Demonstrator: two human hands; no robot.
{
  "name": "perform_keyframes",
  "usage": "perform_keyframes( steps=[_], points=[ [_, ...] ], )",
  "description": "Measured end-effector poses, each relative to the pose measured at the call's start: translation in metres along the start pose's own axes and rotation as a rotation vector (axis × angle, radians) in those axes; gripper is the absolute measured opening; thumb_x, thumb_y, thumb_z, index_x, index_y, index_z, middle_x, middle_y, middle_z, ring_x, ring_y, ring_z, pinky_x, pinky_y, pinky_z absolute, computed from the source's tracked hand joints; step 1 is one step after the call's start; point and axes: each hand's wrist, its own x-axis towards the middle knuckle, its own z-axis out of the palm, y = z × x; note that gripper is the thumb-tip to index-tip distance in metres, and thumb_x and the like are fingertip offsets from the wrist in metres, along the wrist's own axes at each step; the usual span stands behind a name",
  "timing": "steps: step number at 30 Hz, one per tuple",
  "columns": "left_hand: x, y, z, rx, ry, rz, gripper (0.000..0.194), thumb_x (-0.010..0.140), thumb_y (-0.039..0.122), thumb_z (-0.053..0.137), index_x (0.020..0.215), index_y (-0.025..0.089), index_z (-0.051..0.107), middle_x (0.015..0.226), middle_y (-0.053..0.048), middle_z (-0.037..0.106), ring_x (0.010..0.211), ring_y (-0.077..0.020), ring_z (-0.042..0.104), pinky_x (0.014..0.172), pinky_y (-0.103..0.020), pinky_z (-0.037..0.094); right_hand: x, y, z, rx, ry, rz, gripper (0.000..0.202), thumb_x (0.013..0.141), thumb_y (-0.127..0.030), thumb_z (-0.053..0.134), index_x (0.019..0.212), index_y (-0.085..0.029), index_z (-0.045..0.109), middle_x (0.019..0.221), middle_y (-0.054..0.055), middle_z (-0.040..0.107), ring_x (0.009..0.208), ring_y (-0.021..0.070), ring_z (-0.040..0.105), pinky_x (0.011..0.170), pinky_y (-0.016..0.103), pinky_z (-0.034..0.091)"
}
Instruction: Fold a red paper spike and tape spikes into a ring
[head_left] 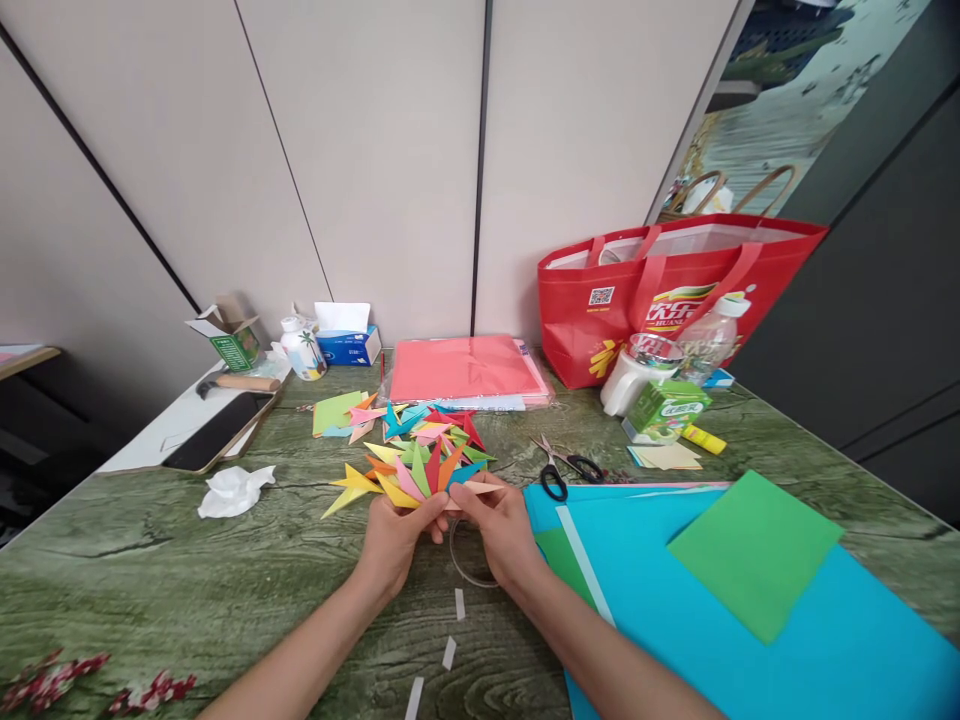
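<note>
Between my two hands is a fan of folded paper points (424,472) in yellow, pink, green, red, orange and blue. My left hand (395,535) pinches its lower left edge with thumb and fingers. On the right side, my right hand (504,525) grips the same fan near a pale peach point. Below the hands a ring-shaped roll (461,565), apparently tape, lies on the table, partly covered by my right hand. Just behind the fan sits a heap of folded colored paper pieces (442,425). Several short white strips (449,653) stick to the table between my forearms.
Black-handled scissors (555,480) lie right of my hands, beside large blue sheets (750,610) with a green square (757,555) on top. A red bag (600,340), white mug (630,380) and green box (664,410) stand at back right. Left are crumpled tissue (236,491) and a phone (217,430).
</note>
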Motion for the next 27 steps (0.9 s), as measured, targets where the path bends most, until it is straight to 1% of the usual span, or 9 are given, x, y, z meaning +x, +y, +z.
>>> perform_keyframes(
  steps=[2,5,9,13,17,19,21,25,27],
  points=[
    [-0.0003,0.0012,0.0,-0.022,-0.027,-0.021,0.023,0.056,0.027,0.077,0.053,0.009,0.063,0.043,-0.002,0.059,0.037,-0.0079,0.049,0.037,-0.018,0.041,0.0009,0.0015,-0.0018,0.005,-0.002,-0.003,0.03,0.06,-0.037,0.072,0.056,-0.018,0.049,0.049,-0.004,0.053,0.045,0.0122,0.05,0.05,0.027,0.043],
    [0.0002,0.0046,-0.0009,-0.042,-0.069,-0.046,0.021,0.055,0.027,0.077,0.06,0.009,0.066,0.05,-0.004,0.064,0.043,-0.0112,0.056,0.043,-0.021,0.048,0.0024,0.0013,-0.0048,-0.059,0.023,-0.023,0.03,0.06,-0.038,0.072,0.057,-0.017,0.05,0.051,-0.003,0.054,0.047,0.0117,0.049,0.051,0.026,0.042],
    [0.0012,0.007,-0.0031,0.027,-0.125,-0.065,0.024,0.057,0.026,0.077,0.071,0.008,0.069,0.061,-0.009,0.069,0.049,-0.0163,0.062,0.048,-0.026,0.054,0.0037,-0.0022,-0.0062,-0.142,0.072,-0.048,0.029,0.057,-0.037,0.074,0.056,-0.017,0.053,0.053,-0.004,0.052,0.05,0.0104,0.048,0.051,0.023,0.04],
    [0.0019,0.0045,-0.0048,0.036,-0.085,-0.014,0.023,0.057,0.026,0.077,0.067,0.008,0.069,0.056,-0.009,0.068,0.045,-0.0162,0.061,0.047,-0.026,0.054,0.0039,-0.002,-0.005,-0.187,0.072,-0.048,0.027,0.057,-0.038,0.073,0.056,-0.016,0.057,0.057,-0.003,0.054,0.054,0.0111,0.05,0.051,0.022,0.041],
    [0.0009,0.0039,-0.0045,0.018,-0.071,0.017,0.022,0.055,0.027,0.077,0.063,0.009,0.068,0.054,-0.008,0.067,0.045,-0.0165,0.061,0.045,-0.025,0.053,0.0034,-0.0004,-0.0055,-0.19,-0.003,0.031,0.026,0.059,-0.039,0.072,0.059,-0.016,0.06,0.058,-0.001,0.058,0.054,0.0122,0.051,0.053,0.025,0.043],
    [-0.0006,0.0051,-0.0033,0.012,-0.082,0.015,0.021,0.055,0.026,0.078,0.062,0.009,0.068,0.054,-0.008,0.067,0.045,-0.0163,0.061,0.045,-0.025,0.053,0.0034,-0.0011,-0.0064,-0.177,-0.039,0.013,0.026,0.059,-0.038,0.072,0.057,-0.015,0.059,0.056,-0.002,0.057,0.053,0.0116,0.051,0.054,0.024,0.042],
    [-0.0019,0.006,-0.002,0.006,-0.103,-0.002,0.022,0.056,0.026,0.077,0.063,0.008,0.067,0.054,-0.008,0.066,0.045,-0.0159,0.06,0.045,-0.025,0.052,0.0036,-0.0027,-0.0072,-0.146,-0.042,-0.024,0.026,0.058,-0.035,0.073,0.053,-0.016,0.056,0.053,-0.003,0.054,0.052,0.0106,0.049,0.053,0.023,0.04],
    [-0.0018,0.0055,-0.0009,-0.015,-0.147,-0.081,0.023,0.059,0.027,0.075,0.067,0.007,0.067,0.057,-0.008,0.067,0.046,-0.0152,0.061,0.045,-0.025,0.052,0.0039,-0.0056,-0.007,-0.087,0.002,0.022,0.029,0.055,-0.032,0.075,0.051,-0.016,0.051,0.048,-0.006,0.051,0.048,0.0097,0.047,0.051,0.023,0.039],
    [-0.0006,0.0053,-0.0014,-0.031,-0.158,-0.108,0.023,0.06,0.027,0.075,0.07,0.007,0.067,0.06,-0.009,0.068,0.048,-0.0154,0.062,0.047,-0.025,0.053,0.0038,-0.006,-0.0063,-0.101,-0.006,0.021,0.029,0.055,-0.033,0.075,0.051,-0.016,0.052,0.049,-0.006,0.051,0.048,0.0095,0.047,0.051,0.023,0.039]
  ],
)
